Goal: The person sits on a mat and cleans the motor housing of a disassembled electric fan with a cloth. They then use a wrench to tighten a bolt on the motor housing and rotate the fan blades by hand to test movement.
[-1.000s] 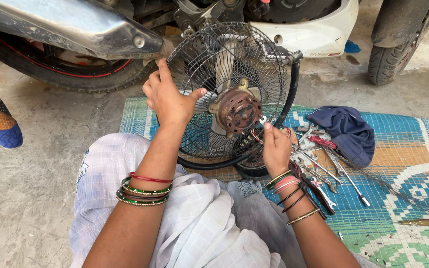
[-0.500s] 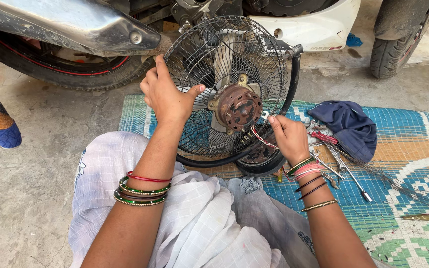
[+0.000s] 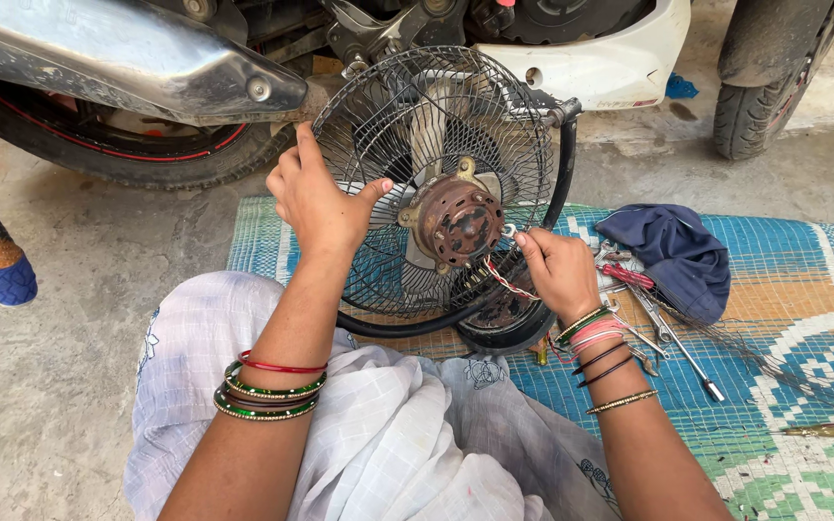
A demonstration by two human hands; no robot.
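Left hand [image 3: 316, 207] grips the wire guard [image 3: 436, 183] of the table fan, fingers curled over the mesh, thumb spread across it, likely to keep the cage upright and steady. Right hand [image 3: 557, 270] pinches thin red-and-white wires [image 3: 502, 282] just beside the rusty motor housing [image 3: 458, 220], fingertips pressed together. The fan stands near the mat's far edge, leaning toward the lap. Woven blue-green mat [image 3: 803, 328] on bare concrete; spanners [image 3: 663, 333] and a dark blue cloth [image 3: 673, 251] lie toward its right side. A motorcycle [image 3: 147, 68] is parked just behind.
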